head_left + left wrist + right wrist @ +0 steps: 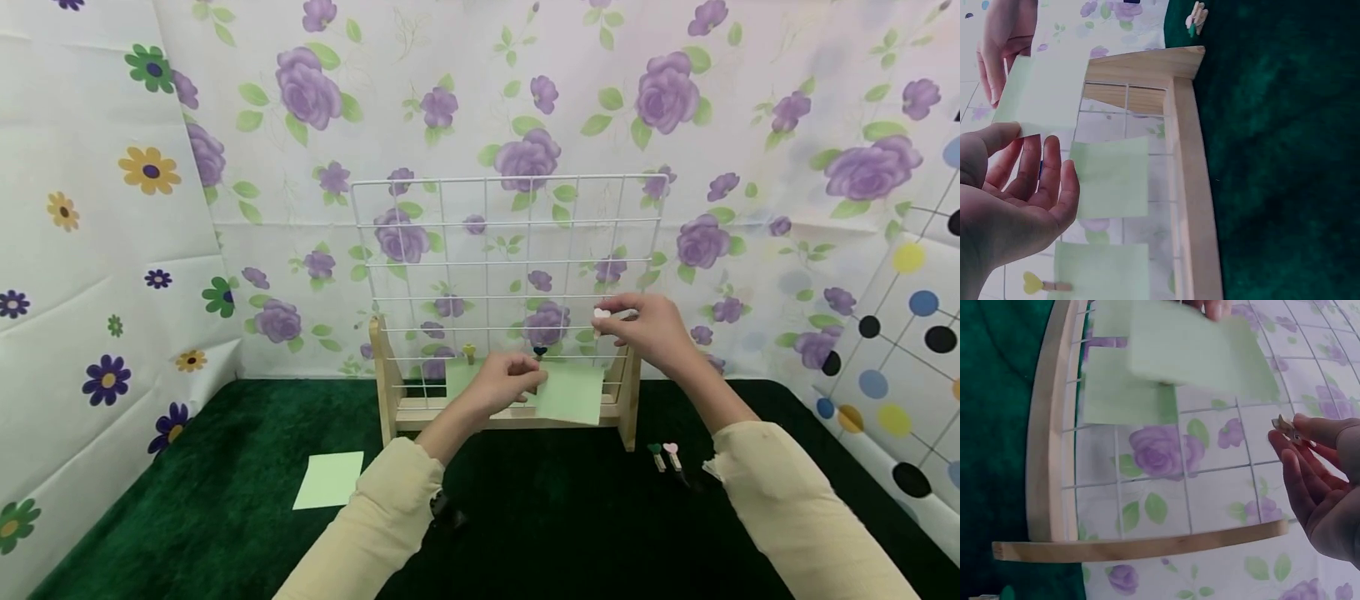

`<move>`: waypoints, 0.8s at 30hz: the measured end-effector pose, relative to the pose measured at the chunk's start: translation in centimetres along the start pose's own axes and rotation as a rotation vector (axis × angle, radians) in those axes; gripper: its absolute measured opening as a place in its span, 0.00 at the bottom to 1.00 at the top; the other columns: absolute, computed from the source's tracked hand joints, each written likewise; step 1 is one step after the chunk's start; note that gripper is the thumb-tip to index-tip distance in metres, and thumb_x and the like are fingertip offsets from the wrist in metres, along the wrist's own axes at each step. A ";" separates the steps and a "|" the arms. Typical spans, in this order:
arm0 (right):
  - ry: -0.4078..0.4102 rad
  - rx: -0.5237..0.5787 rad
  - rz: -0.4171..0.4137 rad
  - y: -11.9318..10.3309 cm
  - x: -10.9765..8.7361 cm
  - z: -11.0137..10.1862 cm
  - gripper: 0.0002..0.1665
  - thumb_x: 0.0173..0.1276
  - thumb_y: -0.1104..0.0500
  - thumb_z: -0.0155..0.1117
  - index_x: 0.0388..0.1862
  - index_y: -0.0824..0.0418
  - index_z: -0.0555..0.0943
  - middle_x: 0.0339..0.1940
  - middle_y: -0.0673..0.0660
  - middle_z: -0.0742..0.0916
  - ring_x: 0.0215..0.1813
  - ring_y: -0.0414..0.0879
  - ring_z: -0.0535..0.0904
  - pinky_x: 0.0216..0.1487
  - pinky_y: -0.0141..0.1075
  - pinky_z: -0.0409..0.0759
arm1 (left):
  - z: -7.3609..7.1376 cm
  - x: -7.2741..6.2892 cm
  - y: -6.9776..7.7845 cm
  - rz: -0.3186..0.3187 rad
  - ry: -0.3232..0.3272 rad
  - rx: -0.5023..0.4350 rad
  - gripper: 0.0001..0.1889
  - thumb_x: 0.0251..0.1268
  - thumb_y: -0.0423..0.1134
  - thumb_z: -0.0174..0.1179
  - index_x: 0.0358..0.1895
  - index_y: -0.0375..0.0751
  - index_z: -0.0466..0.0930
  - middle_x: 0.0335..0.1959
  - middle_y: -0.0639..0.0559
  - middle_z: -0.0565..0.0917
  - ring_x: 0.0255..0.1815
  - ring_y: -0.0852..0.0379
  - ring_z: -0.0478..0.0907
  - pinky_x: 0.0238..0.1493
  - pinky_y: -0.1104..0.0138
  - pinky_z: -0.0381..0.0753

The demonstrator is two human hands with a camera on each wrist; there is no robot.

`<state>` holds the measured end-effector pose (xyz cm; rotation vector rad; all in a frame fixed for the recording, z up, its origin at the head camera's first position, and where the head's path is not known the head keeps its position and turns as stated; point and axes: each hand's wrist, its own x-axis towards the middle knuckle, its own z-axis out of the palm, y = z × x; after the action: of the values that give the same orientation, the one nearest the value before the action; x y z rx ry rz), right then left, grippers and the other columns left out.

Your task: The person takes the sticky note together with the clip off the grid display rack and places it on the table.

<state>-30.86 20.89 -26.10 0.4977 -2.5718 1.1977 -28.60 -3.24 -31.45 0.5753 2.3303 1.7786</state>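
- Left hand [498, 385]: thumb and fingers pinch a pale green held sheet [572, 397] by its left edge, as the head view shows; the other fingers are loosely bent
- Right hand [652, 329]: thumb and fingers pinch a white heart clip [602, 315], just above the held sheet and near the right side of the grid
- Held sheet: located in front of the lower right part of a white wire grid [507, 222]; whether it touches the wires cannot be told
- Middle sheet [1119, 181]: pale green, against the lower grid, beside the fingers of the left hand in the left wrist view
- Left sheet [456, 379]: pale green, fixed to the lower grid by a yellow heart clip [470, 350], partly covered by the left hand in the head view
- Dark blue heart clip [540, 352]: at the grid, just above the left fingertips
- Wooden stand [381, 375]: supports the grid upright on the table [225, 467], which bears a dark green cover
- Loose sheet [327, 481]: pale green, flat on the table, left of the stand
- Green clip [657, 457] and pink heart clip [672, 455]: side by side on the table, right of the stand
- Backdrop [480, 108]: white with purple roses, behind the grid
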 end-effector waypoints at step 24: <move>-0.145 -0.038 0.013 5.9 -4.8 0.9 0.20 0.70 0.53 0.63 0.50 0.68 0.82 0.40 0.58 0.87 0.37 0.49 0.83 0.36 0.38 0.81 | -4.2 -5.2 -6.6 -0.180 0.159 0.072 0.07 0.70 0.35 0.56 0.43 0.33 0.78 0.42 0.46 0.80 0.44 0.49 0.77 0.50 0.50 0.77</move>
<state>-29.02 24.65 -32.45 0.5802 -2.7173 1.1544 -26.65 -10.50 -37.13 0.2312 2.4688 1.7220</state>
